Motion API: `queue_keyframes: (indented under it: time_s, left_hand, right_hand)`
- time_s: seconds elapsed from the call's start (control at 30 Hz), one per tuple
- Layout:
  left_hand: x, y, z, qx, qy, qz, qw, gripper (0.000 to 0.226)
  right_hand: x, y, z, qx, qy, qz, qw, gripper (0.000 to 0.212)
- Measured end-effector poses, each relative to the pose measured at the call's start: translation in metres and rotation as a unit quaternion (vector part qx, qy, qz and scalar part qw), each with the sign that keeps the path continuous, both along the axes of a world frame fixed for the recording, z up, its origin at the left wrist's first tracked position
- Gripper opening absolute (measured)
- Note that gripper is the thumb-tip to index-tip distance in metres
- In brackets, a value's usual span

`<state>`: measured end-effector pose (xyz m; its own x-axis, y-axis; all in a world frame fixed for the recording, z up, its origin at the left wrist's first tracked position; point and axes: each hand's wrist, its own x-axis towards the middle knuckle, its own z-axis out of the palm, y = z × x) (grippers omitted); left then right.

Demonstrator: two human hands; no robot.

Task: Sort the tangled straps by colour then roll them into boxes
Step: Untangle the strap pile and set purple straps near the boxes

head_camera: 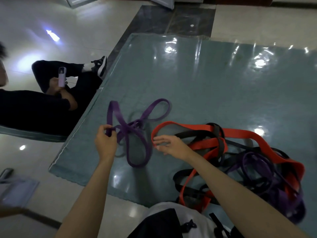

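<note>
The left hand (105, 143) was closed on the purple strap (137, 133), fingers pinched round a fold at the near-left end of its loops. That strap lay apart from the rest on the teal mat (205, 79), spread in several loops whose long run went from the pinched fold up and away to the right, with one loop hanging back toward the person.

The right hand (169, 146) was open, fingers spread and flat, its fingertips (157, 139) resting at the left bend of the red strap (188, 126) — whether they pressed it or merely touched could not be told. No grip was seen on that side.

The relation that mattered: the sorted purple strap lay to the left of the right hand, between the two hands, while the tangled pile (257, 169) of red, black and purple straps lay to its right and toward the person. The right hand was therefore the nearer to the tangle — the left already held the separated colour.

Judged stage: sorting under way, one purple strap freed, rolling not yet begun. No boxes were visible. A second person (42, 103) sat off the mat's left edge, clear of the work.
</note>
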<state>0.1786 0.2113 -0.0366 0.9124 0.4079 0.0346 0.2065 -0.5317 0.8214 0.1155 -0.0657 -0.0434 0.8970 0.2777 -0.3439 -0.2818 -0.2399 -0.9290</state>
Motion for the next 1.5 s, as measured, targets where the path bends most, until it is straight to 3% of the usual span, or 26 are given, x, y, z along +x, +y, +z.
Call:
queue_keyframes:
  time_s: [0.17, 0.27, 0.47, 0.63, 0.77, 0.93, 1.1, 1.27, 1.37, 1.5]
  left_hand:
    - [-0.006, -0.019, -0.028, 0.062, 0.101, -0.114, 0.986, 0.020]
    - [-0.009, -0.036, -0.040, 0.140, 0.114, -0.158, 0.971, 0.027]
    - [0.010, -0.070, -0.047, 0.243, 0.177, -0.201, 0.933, 0.085]
    - [0.035, -0.084, -0.063, 0.283, 0.285, -0.215, 0.890, 0.099]
    - [0.036, -0.077, -0.064, 0.340, 0.214, -0.184, 0.897, 0.074]
    - [0.038, -0.049, -0.054, 0.270, 0.162, -0.271, 0.910, 0.057]
    - [0.025, -0.036, -0.022, 0.204, 0.113, -0.220, 0.947, 0.028]
    - [0.009, -0.029, 0.039, 0.220, 0.053, -0.292, 0.929, 0.047]
    - [0.006, -0.035, 0.090, 0.244, 0.039, -0.364, 0.898, 0.062]
    - [0.002, -0.058, 0.165, 0.259, -0.007, -0.428, 0.866, 0.056]
  right_hand:
    - [-0.014, -0.032, -0.010, -0.088, -0.004, -0.061, 0.994, 0.020]
    - [-0.029, -0.067, -0.009, -0.136, -0.007, -0.090, 0.987, 0.017]
    - [-0.051, -0.107, -0.003, -0.226, -0.053, -0.082, 0.969, 0.028]
    - [-0.058, -0.119, -0.001, -0.216, -0.066, -0.086, 0.970, 0.021]
    - [-0.062, -0.126, -0.007, -0.201, -0.049, -0.133, 0.969, 0.026]
    - [-0.062, -0.125, -0.006, -0.194, -0.043, -0.151, 0.968, 0.031]
    - [-0.047, -0.107, 0.007, -0.176, -0.064, -0.144, 0.972, 0.016]
    - [-0.031, -0.082, 0.027, -0.185, -0.114, -0.099, 0.971, 0.016]
    - [-0.022, -0.065, 0.042, -0.210, -0.155, -0.050, 0.964, 0.040]
    - [-0.004, -0.045, 0.077, -0.246, -0.216, -0.013, 0.945, 0.080]
